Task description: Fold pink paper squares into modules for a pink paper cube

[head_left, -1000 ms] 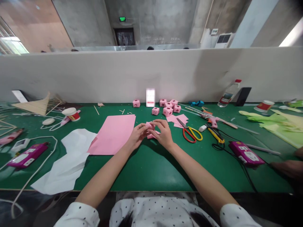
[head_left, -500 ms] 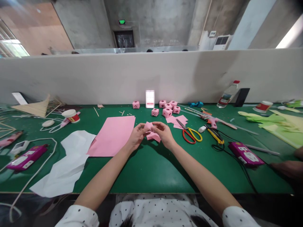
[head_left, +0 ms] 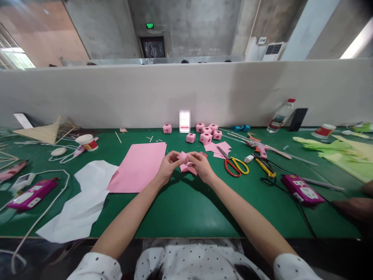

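Observation:
Between my two hands, just above the green table, is a small piece of folded pink paper. My left hand pinches it from the left, and my right hand grips its other side. Below the fingers lie more folded pink paper pieces, partly covered by my right hand. Large pink sheets lie to the left of my left hand. Small pink squares and scissors with red and yellow handles are to the right.
Several pink paper cubes stand behind my hands, near a propped-up phone. On the right are a glue gun, a yellow cutter, a purple box with black cable and another person's hand. White paper lies left.
My fingers have shifted slightly on the small pink paper, which now shows a different, rounder side. My right fingers sit a little lower, uncovering pink paper behind them.

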Action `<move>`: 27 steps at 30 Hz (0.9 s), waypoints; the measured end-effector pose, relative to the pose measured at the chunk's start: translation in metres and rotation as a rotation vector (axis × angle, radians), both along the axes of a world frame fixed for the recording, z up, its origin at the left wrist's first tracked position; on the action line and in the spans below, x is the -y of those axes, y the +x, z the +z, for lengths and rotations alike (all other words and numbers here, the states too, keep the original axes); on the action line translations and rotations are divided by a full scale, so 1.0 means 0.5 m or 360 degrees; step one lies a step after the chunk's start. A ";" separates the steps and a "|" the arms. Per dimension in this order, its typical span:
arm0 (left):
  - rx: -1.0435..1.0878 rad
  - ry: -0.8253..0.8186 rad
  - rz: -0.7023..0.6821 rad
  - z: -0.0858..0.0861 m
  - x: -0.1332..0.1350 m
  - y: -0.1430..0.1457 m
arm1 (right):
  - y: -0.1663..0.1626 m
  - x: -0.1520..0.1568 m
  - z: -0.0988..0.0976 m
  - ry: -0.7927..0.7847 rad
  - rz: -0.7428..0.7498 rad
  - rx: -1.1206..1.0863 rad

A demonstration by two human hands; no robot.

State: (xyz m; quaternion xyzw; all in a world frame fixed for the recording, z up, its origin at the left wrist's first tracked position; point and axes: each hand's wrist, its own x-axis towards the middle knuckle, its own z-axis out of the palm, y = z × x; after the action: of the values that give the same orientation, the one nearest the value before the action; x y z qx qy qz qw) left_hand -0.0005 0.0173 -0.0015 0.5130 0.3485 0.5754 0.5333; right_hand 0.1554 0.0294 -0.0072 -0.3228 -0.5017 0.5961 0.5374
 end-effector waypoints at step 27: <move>0.0110 -0.0178 -0.0033 0.004 0.003 0.003 | -0.024 0.019 0.016 -0.0237 -0.0196 -0.0354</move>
State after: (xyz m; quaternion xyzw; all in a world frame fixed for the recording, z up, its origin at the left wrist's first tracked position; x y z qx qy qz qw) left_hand 0.0010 0.0157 0.0008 0.4656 0.3562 0.5669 0.5788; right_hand 0.1433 0.0199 0.0010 -0.3239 -0.3725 0.6296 0.5999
